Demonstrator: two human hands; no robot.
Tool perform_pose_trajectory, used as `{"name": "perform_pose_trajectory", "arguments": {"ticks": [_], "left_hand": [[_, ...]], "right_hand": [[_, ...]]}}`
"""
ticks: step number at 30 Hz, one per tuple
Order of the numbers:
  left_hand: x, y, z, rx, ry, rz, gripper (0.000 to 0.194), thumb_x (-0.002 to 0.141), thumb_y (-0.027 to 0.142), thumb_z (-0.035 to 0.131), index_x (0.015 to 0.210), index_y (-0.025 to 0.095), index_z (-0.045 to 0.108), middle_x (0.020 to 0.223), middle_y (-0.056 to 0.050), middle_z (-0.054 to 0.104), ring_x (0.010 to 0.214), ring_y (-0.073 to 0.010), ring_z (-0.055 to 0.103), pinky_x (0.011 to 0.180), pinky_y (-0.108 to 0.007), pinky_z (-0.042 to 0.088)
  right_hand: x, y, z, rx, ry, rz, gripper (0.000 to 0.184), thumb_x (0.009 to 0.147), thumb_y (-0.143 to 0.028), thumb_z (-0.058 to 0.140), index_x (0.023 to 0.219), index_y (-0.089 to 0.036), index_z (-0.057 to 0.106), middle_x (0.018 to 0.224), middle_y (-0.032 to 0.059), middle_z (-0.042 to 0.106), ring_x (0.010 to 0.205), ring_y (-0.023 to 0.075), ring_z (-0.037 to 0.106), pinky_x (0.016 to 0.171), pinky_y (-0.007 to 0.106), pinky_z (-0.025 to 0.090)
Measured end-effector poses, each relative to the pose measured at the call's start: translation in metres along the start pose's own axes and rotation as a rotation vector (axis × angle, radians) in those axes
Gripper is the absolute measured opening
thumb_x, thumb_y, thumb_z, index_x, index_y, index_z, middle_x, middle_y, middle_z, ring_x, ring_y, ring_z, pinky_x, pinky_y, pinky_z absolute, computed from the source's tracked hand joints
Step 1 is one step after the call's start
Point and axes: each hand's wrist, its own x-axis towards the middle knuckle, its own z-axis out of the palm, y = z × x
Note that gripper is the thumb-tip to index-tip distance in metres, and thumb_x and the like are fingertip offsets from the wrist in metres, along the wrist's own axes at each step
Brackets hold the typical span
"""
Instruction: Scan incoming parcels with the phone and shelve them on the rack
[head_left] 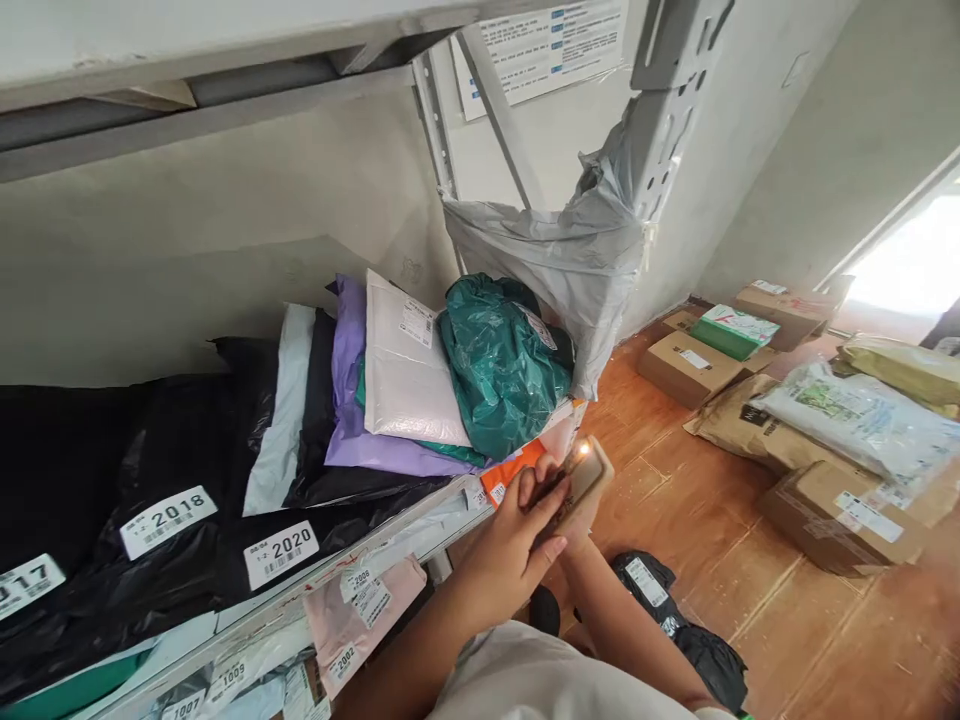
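A phone (pixel 598 478) in a pale case, with a small bright light at its top corner, is held between both hands in front of the shelf edge. My right hand (pixel 579 522) wraps it from beneath, its fingertips showing at the left side. My left hand (pixel 525 520) closes over its lower left part, fingers bent across it. Just beyond, on the shelf, lie a crinkled green plastic parcel (pixel 502 365), a white padded mailer (pixel 409 370) with a label and a purple bag (pixel 346 375). An orange packet (pixel 517 466) sits at the shelf corner near my hands.
Black parcels (pixel 180 450) with number labels line the shelf to the left. A lower shelf holds a pink parcel (pixel 367 615). Grey plastic (pixel 540 245) wraps the rack's end. Cardboard boxes (pixel 832 520) and bags cover the floor right; a black parcel (pixel 679 615) lies near my right forearm.
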Motion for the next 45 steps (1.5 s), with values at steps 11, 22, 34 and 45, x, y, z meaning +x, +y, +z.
{"name": "perform_pose_trajectory", "arguments": {"ticks": [11, 22, 34, 45], "left_hand": [[-0.056, -0.053, -0.038, 0.293, 1.096, 0.087, 0.075, 0.090, 0.032, 0.063, 0.154, 0.029, 0.025, 0.153, -0.016, 0.024, 0.138, -0.0329, 0.035, 0.113, -0.049, 0.036], [-0.023, -0.030, -0.078, 0.779, 1.114, -0.096, 0.042, 0.087, 0.043, 0.062, 0.122, 0.020, 0.057, 0.158, -0.018, 0.021, 0.147, -0.0465, 0.001, 0.111, -0.072, -0.004], [-0.021, -0.041, -0.085, 0.674, 1.009, -0.004, 0.040, 0.088, 0.036, 0.060, 0.121, 0.015, 0.054, 0.138, -0.022, 0.042, 0.136, -0.0393, 0.032, 0.112, -0.059, 0.026], [-0.030, -0.023, -0.099, 0.861, 1.188, -0.209, 0.054, 0.088, 0.040, 0.061, 0.129, 0.005, 0.055, 0.133, -0.025, 0.047, 0.132, -0.0384, 0.039, 0.114, -0.059, 0.028]], "right_hand": [[-0.037, 0.005, -0.018, 0.328, 0.194, 0.368, 0.071, 0.075, -0.079, 0.046, 0.119, -0.028, 0.066, 0.097, 0.0099, 0.076, 0.104, 0.0404, 0.068, 0.093, 0.061, 0.050], [-0.045, -0.015, -0.044, 0.345, 0.217, 0.302, 0.061, 0.081, -0.062, 0.058, 0.133, -0.030, 0.060, 0.143, 0.0087, 0.058, 0.133, 0.0359, 0.051, 0.106, 0.057, 0.046], [-0.055, -0.021, -0.026, 0.367, 0.184, 0.373, 0.072, 0.078, -0.076, 0.050, 0.139, -0.038, 0.055, 0.157, 0.0059, 0.040, 0.146, 0.0416, 0.029, 0.080, 0.065, 0.056], [-0.054, -0.002, -0.029, 0.369, 0.068, 0.384, 0.070, 0.079, -0.068, 0.056, 0.142, -0.038, 0.051, 0.151, 0.0062, 0.049, 0.118, 0.0377, 0.059, 0.083, 0.058, 0.056]]}}
